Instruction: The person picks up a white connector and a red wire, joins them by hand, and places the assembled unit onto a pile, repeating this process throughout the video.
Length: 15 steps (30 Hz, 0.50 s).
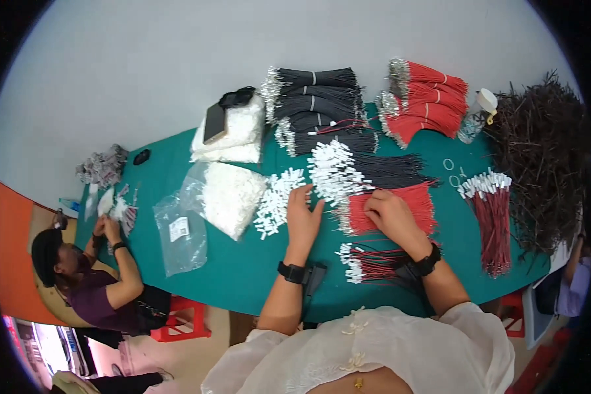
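Currently: left hand half-open, seemingly empty; right hand curled over red wires, grip unclear; white-tipped bundle, three o'clock, looks done; loose connectors, nine o'clock, remain.

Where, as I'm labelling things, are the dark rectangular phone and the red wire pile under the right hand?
Dark phone (215,123): head view, upper face.
Red wire pile (357,214): head view, left part.
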Motion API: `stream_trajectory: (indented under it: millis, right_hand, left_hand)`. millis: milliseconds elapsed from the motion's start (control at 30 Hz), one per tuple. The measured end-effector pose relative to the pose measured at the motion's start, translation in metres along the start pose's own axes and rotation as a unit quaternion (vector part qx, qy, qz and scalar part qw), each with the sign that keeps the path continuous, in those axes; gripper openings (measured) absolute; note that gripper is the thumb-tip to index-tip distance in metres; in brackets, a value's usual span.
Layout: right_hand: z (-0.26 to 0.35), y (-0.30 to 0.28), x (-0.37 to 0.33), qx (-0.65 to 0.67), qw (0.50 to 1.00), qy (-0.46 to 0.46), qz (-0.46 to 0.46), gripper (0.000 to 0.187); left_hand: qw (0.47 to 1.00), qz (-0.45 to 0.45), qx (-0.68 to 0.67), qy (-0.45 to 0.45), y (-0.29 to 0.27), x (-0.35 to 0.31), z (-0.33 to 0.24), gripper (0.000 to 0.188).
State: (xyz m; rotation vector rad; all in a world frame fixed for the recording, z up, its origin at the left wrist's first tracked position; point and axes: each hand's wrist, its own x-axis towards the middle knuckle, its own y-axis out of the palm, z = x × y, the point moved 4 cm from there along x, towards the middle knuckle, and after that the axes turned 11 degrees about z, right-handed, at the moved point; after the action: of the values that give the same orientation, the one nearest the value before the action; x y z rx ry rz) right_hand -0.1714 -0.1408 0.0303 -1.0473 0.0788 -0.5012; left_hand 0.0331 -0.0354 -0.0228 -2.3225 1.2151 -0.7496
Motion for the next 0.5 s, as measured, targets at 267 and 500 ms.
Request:
stream_trajectory:
  millis: [267, 500]
  right_hand:
    - [-0.0005, -0.0031, 0.0039, 0.024, 1.0, -0.008, 0.0, 0.006]
    - [0.0033, -0.0083, 0.0029, 0.043, 0.998, -0.041, -0.014, 0.007]
  left_hand:
    - [1.0, 0.014, -0.018, -0.006, -0.001, 0.0064, -0.0071, 0.038]
    - [1.0, 0.008, 0.019, 0.015, 0.005, 0.0092, -0.0081, 0.028]
